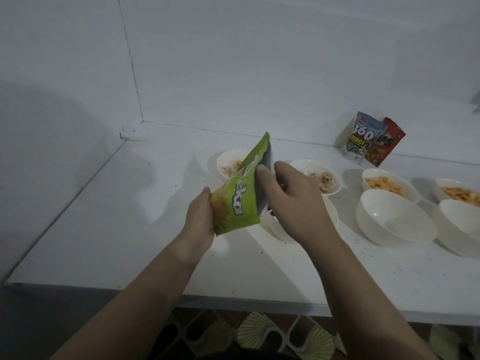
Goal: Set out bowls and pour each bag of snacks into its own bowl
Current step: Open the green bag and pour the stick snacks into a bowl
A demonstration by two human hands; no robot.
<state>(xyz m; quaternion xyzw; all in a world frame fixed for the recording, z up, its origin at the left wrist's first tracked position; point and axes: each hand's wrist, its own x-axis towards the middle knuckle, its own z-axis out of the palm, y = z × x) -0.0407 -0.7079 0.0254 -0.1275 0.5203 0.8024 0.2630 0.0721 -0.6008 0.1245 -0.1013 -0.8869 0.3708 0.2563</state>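
- While both arms reach over the white counter, the left hand grips the lower corner of the green snack bag, fingers curled behind it and thumb on its edge.
- The right hand pinches the bag's silver-lined open side, thumb on the front, fingers curled behind.
- The bag hangs tilted in the air above a white bowl that the right hand mostly hides; I cannot tell what is in it.
- Right of that stand two empty white bowls.
- Behind them sits a row of four filled bowls: pale snacks at the left, brown pieces next, orange crackers in two.
- Farthest back, a white bag and a red bag lean against the wall.
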